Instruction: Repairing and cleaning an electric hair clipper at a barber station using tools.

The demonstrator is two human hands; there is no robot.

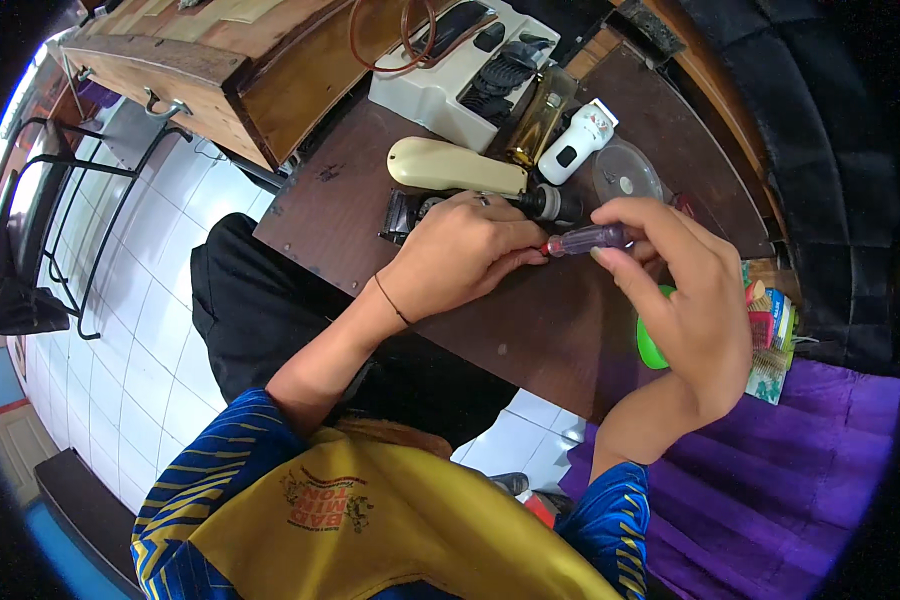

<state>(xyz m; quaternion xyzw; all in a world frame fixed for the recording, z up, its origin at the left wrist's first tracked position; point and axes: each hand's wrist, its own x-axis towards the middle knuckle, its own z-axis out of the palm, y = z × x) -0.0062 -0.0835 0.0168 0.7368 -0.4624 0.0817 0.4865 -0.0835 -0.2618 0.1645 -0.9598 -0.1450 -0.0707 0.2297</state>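
Note:
My right hand (685, 290) grips a screwdriver (592, 238) by its clear purplish handle, its shaft end pointing left. My left hand (460, 250) is closed, thumb and fingertips pinched together right at the screwdriver's front end; what they hold there is hidden. A black device (400, 217) shows partly beneath the left hand's knuckles. Just beyond the left hand lies a cream clipper housing (450, 165). A black cylindrical piece (562, 205) with a pale ring lies beside its right end. Farther back rests a white hair clipper (575, 145).
On the brown tabletop (320, 225) stand a white case (420, 98) with black clipper guards (505, 80), an amber bottle (542, 118) and a clear round lid (627, 172). A green round item (652, 335) and combs (767, 335) lie right. A wooden drawer cabinet (200, 85) borders the left.

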